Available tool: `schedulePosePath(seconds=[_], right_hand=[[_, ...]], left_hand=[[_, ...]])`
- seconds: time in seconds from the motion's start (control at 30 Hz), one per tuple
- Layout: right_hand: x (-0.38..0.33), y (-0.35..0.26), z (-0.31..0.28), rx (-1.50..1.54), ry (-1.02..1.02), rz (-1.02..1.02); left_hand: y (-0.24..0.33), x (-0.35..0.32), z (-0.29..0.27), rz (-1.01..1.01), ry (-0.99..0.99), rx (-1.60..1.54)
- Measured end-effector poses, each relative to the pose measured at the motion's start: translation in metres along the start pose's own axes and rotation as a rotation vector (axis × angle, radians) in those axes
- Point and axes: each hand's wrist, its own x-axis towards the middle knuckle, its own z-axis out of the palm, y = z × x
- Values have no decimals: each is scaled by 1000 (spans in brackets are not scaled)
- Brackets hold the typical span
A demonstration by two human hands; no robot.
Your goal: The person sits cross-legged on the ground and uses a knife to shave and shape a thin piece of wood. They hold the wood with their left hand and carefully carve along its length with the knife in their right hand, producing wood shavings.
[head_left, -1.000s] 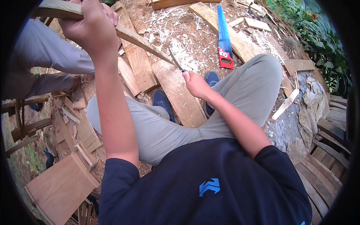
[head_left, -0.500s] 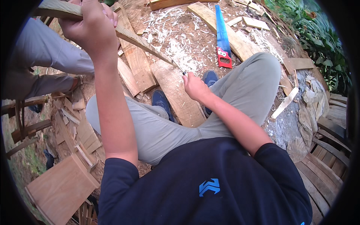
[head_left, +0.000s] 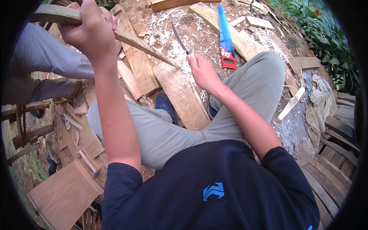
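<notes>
- Head view: the left hand [head_left: 90,32] grips a long tapered wooden strip [head_left: 142,44], held raised and slanting down toward the right.
- The right hand [head_left: 203,71] is closed on a knife [head_left: 179,38], blade pointing up, just beside the strip's pointed tip.

Open gap btwn knife [head_left: 179,38] & stick tip [head_left: 161,57]; plank [head_left: 180,96] lies below.
</notes>
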Motion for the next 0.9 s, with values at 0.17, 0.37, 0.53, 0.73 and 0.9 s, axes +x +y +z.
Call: schedulePosePath(seconds=[0.17, 0.37, 0.53, 0.73, 0.9], right_hand=[[-36, 15, 21, -88, -111, 143], [-42, 47, 34, -259, -269, 321], [-29, 35, 24, -210, -198, 265], [-36, -10, 14, 27, -42, 136], [-43, 118, 72, -372, -309, 336]], left_hand=[[0, 0, 6, 6, 0, 5], [-3, 1, -7, -12, -11, 11], [-1, 3, -3, -25, 26, -36], [0, 0, -6, -34, -18, -51], [4, 1, 4, -34, -49, -70]])
